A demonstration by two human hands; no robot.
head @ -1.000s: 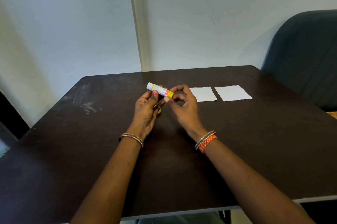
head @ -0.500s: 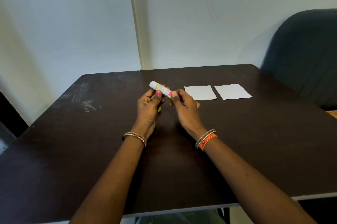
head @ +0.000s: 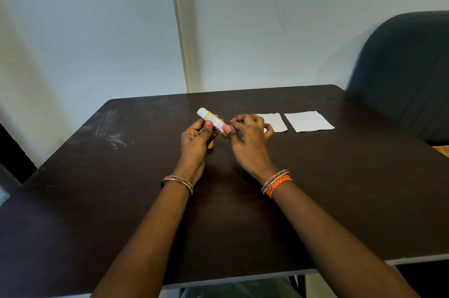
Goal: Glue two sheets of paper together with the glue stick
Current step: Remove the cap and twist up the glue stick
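Observation:
A white glue stick (head: 211,118) with a yellow and pink label lies tilted between my two hands above the dark table (head: 97,200). My left hand (head: 198,138) grips its middle; a small yellow piece (head: 211,144), maybe the cap, shows under this hand. My right hand (head: 247,137) pinches the stick's lower right end with thumb and fingers. Two small white paper sheets lie flat side by side at the far right: the left sheet (head: 275,122), partly hidden by my right hand, and the right sheet (head: 308,121).
A dark upholstered chair (head: 408,74) stands beyond the table's right corner. White walls rise right behind the table's far edge. Pale scuff marks (head: 114,132) streak the table's left part. The table's near edge runs below my forearms.
Both hands shifted slightly; the right hand's fingers have changed their grip on the stick's lower end, as if turning it. The papers have not moved.

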